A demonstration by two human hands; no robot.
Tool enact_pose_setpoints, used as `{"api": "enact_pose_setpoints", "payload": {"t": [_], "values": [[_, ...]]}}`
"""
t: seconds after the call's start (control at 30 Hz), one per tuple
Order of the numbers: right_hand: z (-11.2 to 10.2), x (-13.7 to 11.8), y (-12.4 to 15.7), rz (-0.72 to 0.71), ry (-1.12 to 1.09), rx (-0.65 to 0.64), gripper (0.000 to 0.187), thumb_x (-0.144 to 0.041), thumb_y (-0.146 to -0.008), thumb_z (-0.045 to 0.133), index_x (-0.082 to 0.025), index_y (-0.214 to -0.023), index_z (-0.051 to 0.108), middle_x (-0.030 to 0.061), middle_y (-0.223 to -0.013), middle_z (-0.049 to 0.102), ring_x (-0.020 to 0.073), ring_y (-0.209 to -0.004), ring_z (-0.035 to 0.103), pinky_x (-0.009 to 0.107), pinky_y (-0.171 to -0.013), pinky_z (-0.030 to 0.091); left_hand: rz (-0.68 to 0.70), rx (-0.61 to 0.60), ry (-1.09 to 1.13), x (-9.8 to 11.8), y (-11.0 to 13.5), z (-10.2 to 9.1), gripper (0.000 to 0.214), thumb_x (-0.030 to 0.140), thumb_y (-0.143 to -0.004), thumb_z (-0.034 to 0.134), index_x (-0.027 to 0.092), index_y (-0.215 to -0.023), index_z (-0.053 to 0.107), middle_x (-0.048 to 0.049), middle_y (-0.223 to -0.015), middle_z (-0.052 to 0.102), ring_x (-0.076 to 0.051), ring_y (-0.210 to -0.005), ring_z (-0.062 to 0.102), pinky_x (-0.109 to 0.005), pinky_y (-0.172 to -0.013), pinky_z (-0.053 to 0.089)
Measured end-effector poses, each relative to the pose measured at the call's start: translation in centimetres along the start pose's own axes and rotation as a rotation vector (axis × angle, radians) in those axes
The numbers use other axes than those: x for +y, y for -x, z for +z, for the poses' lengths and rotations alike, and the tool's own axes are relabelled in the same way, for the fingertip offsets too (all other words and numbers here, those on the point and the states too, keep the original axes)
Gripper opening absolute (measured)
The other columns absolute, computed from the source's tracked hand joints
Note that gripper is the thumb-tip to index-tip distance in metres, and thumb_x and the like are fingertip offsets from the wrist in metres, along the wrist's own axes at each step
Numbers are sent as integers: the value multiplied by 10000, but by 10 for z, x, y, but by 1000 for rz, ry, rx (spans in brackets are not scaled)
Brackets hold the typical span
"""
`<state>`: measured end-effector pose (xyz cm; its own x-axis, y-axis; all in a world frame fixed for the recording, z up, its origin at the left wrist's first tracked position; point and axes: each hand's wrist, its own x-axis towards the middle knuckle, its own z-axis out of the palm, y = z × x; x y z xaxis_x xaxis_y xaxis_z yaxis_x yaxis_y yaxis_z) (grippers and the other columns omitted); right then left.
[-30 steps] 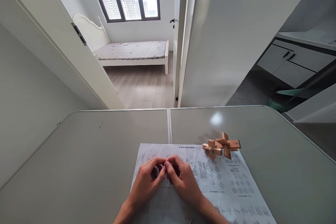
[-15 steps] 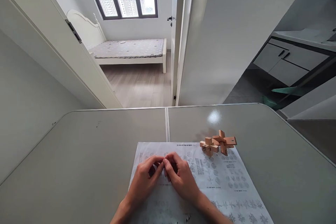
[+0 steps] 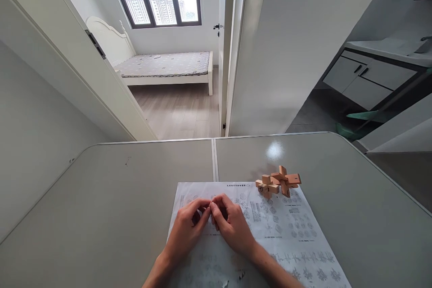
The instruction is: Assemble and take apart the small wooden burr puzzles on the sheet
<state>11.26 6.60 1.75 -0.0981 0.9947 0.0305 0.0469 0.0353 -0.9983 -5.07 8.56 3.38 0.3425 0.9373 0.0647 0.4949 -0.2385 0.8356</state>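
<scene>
My left hand (image 3: 189,222) and my right hand (image 3: 232,225) meet fingertip to fingertip over a printed sheet (image 3: 290,252). Thumb and index finger of each are pressed together in a pinch. Whatever may be between them is hidden or too small to make out. Beyond the right hand, at the sheet's top right corner, are two wooden burr puzzles: a lighter one (image 3: 267,186) with dark marks and, touching or close behind it, a redder, star-like one (image 3: 284,180). Small diagrams and lines of text cover the sheet.
The grey table (image 3: 84,216) has a pale edge strip and a seam down its middle. Past it, a doorway shows a bed (image 3: 168,64) under a window. A white wall stands right of the door, and a cabinet (image 3: 367,76) is at far right.
The view has shifted very slightly. Both hands keep the same pinched pose, and the puzzles and sheet stay in place on the table.
</scene>
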Motion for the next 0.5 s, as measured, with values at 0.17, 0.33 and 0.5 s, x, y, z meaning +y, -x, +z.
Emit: {"api": "enact_pose_setpoints", "payload": {"t": [0.17,0.33,0.5], "values": [[-1,0,0,-2,0,-8,236,-387,-1053,496,-220,-903,568,-40,-650,571,141,-563,526,257,-560,423,-3,-7,4,4,0,-1,290,399,-1036,537,225,-1051,768,-20,-805,760,-151,-665,648,-242,-612,513],[-1,1,0,2,-6,-16,258,-408,-1058,485,-215,-905,561,-40,-651,565,141,-562,520,260,-556,416,-7,-11,2,2,0,-1,268,383,-1032,549,220,-1061,760,-17,-805,756,-146,-664,644,-235,-600,497],[0,1,0,-3,1,-16,261,-408,-1057,484,-212,-908,571,-34,-660,574,144,-575,530,263,-567,421,-16,-11,2,0,0,0,269,389,-1034,549,221,-1063,757,-18,-813,758,-145,-661,643,-235,-612,504]]}}
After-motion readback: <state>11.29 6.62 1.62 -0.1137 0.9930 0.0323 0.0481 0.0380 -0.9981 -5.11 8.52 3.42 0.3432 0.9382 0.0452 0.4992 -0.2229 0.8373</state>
